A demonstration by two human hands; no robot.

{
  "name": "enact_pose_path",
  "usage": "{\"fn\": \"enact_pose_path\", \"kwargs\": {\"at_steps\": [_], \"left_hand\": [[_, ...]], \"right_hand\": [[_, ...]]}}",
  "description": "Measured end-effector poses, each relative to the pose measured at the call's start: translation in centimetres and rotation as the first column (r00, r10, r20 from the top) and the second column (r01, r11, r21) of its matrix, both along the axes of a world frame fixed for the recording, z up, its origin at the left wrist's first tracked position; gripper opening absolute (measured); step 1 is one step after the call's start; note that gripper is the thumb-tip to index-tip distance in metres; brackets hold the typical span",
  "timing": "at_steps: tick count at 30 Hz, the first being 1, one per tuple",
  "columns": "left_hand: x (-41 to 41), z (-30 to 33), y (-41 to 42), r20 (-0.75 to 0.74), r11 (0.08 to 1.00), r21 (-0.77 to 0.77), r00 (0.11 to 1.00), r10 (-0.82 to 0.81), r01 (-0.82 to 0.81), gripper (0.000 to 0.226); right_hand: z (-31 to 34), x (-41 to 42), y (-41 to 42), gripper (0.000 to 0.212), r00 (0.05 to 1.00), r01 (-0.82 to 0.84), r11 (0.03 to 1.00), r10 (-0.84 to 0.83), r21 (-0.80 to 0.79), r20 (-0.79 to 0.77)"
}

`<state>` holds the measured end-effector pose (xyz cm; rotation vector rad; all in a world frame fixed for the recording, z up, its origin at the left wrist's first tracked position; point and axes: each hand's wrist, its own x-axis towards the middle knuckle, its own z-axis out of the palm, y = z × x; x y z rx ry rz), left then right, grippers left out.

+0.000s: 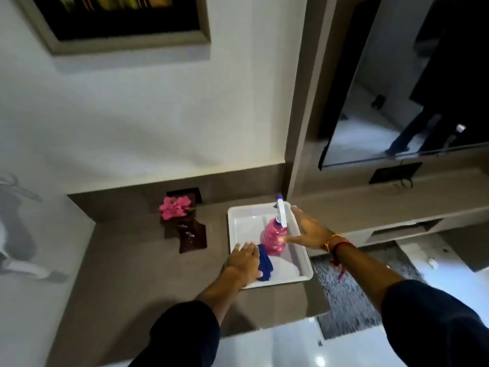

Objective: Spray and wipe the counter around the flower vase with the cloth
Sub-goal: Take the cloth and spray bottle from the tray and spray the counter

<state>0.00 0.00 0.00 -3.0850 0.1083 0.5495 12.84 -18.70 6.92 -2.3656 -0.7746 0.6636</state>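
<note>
surface point(137, 260): grey-brown, against a white wall. white tray point(238, 215) on its right part. in the tray: pink spray bottle point(272, 239) with a white and blue trigger head, lying tilted; blue cloth point(265, 263) just beside the bottle's base. flower vase point(185, 229): dark, with pink flowers point(175, 206), left of the tray and apart from it. left hand point(244, 262): flat on the tray's near left rim, touching the cloth, grip apart. right hand point(309, 231): fingers spread beside the bottle, thumb at its body, grip not closed.
</note>
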Motion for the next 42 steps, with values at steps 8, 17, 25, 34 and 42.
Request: {"fn": "enact_pose_path", "kwargs": {"at_steps": [8,17,25,34,42], "left_hand": [[1.0,-5.9,-2.9,-0.007,0.985,0.029,0.986,0.169,-0.169,0.079],[2.2,-7.8,-1.4,0.077,0.991,0.023,0.989,0.127,-0.129,0.064],[1.8,-5.5,0.4,0.262,0.998,0.055,0.965,0.025,-0.041,0.068],[-6.5,1.4,7.6,0.337,0.986,0.068,0.934,0.123,-0.154,0.079],[-15.9,1.3,12.4,0.223,0.915,-0.068,0.888,0.402,-0.397,0.066]], "right_hand": [[-5.4,1.5,3.5,0.085,0.976,0.183,0.9,-0.118,0.395,-0.182],[-8.3,2.2,5.7,0.051,0.94,0.328,0.791,-0.33,0.517,-0.092],[-6.7,1.4,6.7,0.038,0.92,0.344,0.786,-0.393,0.514,-0.016],[2.3,-5.3,13.1,0.008,0.911,0.089,0.875,-0.265,0.476,0.315],[-3.3,-17.5,20.0,0.023,0.959,0.271,0.903,-0.283,0.334,-0.013]]}}
